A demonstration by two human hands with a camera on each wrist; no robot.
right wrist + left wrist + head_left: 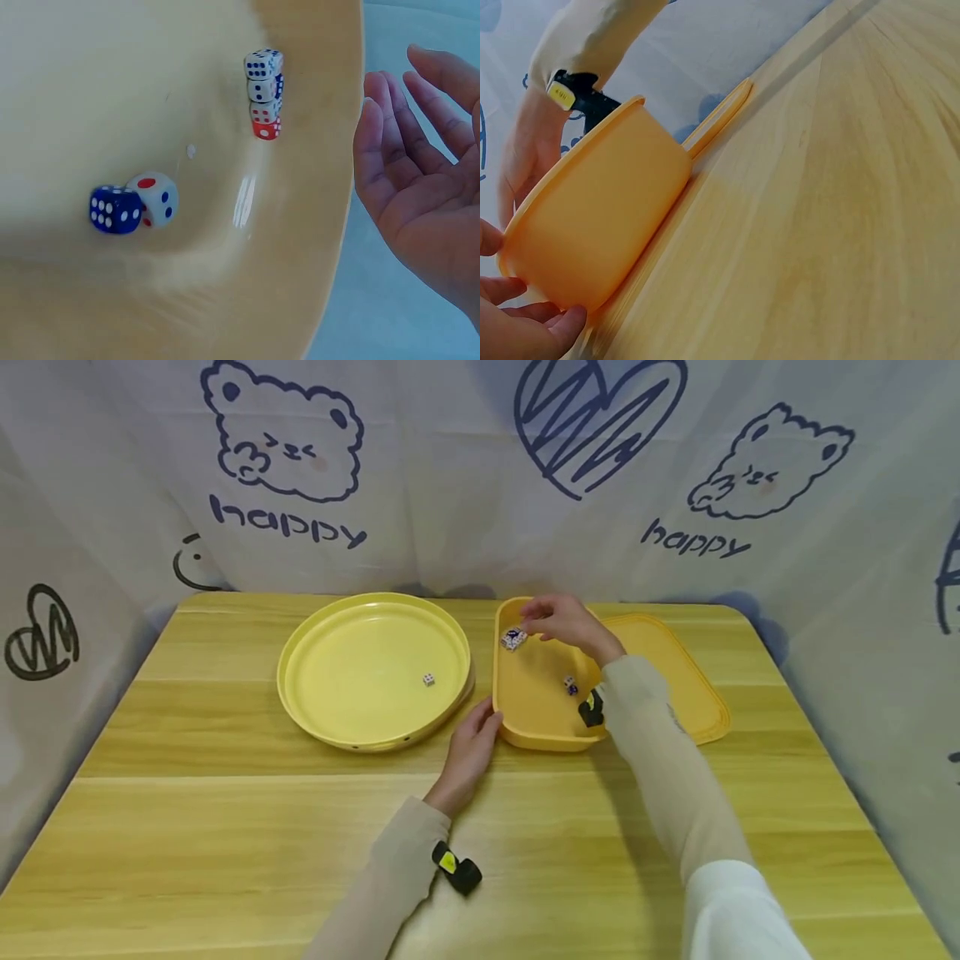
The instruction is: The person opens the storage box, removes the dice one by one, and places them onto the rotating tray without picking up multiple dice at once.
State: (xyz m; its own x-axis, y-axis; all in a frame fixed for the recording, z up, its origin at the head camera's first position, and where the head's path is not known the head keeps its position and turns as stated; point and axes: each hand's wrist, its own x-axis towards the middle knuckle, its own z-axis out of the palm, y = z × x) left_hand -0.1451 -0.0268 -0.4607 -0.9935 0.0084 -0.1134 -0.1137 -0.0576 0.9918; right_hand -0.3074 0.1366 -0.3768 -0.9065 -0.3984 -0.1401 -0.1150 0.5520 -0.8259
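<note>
An orange rectangular box holds several dice: a white and blue group in its far left corner, and a blue die against a white die nearer its right side. In the right wrist view, some of the group are lined up as a column of dice. My right hand is over the far end of the box beside that group, fingers loosely bent, nothing visible in them. With thumb and fingers my left hand holds the box's near left corner from outside.
Left of the box stands a round yellow tray with a single white die on it. An orange lid lies to the right, partly behind the right forearm. A white cloth wall with drawings closes off the table's back.
</note>
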